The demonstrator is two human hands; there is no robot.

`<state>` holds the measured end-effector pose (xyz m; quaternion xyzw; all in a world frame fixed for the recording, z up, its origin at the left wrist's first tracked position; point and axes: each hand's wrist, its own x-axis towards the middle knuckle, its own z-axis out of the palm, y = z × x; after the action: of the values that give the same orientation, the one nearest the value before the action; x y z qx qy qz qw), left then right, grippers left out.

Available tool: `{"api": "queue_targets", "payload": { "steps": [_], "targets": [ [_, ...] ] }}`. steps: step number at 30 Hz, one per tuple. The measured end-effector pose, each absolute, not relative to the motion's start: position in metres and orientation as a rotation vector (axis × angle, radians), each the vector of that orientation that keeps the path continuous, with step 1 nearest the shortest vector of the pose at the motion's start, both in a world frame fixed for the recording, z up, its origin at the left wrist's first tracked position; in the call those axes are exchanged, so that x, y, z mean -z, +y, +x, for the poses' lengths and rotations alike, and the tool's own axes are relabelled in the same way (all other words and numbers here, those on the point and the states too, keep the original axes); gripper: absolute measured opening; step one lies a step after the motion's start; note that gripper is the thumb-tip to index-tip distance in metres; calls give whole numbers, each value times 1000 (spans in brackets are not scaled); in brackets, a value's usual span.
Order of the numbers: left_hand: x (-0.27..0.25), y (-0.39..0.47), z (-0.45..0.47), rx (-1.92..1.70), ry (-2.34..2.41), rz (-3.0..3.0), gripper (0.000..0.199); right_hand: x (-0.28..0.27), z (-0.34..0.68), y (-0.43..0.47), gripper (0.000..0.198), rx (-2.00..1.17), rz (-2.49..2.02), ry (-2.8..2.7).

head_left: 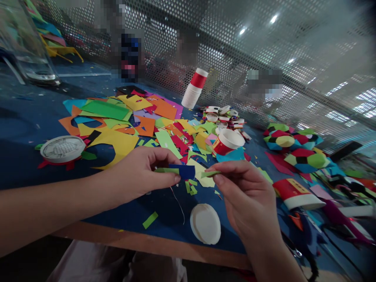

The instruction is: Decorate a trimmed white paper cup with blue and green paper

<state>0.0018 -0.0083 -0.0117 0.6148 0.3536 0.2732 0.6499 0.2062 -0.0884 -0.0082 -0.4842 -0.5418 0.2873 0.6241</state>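
Observation:
My left hand (138,168) is closed, pinching a small dark blue paper piece (187,172) together with a green paper strip (166,170) between thumb and fingers. A few centimetres to its right, my right hand (249,192) pinches a small light green paper piece (208,174) between thumb and forefinger. Below the left hand hangs or lies a thin white thread (179,203); where its upper end goes is hidden. Under the hands, a white round paper cup base (205,224) lies on the blue table (117,219). Small green paper bits (191,188) are scattered just beneath.
Coloured paper scraps (155,125) cover the middle. A turtle-like paper craft (63,150) sits left, stacked paper cups (195,88) at the back. Cut cups (229,141), paper turtles (305,156), scissors (290,243) and a purple-handled tool (343,221) lie rightward. A glass container (35,51) stands far left.

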Motion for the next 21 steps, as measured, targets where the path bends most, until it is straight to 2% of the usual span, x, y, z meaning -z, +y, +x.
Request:
{"api": "queue_targets", "payload": {
  "steps": [4, 8, 13, 21],
  "targets": [
    [10, -10, 1, -678, 853, 1535, 20, 8, 205, -90, 30, -603, -1081, -1338],
    [8, -13, -3, -957, 804, 1878, 9, 0, 201, -94, 32, -473, -1001, -1518],
    [5, -17, -10, -1059, 685, 2072, 15, -9, 197, -100, 32, -336, -927, -1726],
    [8, -20, -11, -1244, 512, 2066, 21, -15, 194, -103, 32, -215, -897, -1843]
  ]
}}
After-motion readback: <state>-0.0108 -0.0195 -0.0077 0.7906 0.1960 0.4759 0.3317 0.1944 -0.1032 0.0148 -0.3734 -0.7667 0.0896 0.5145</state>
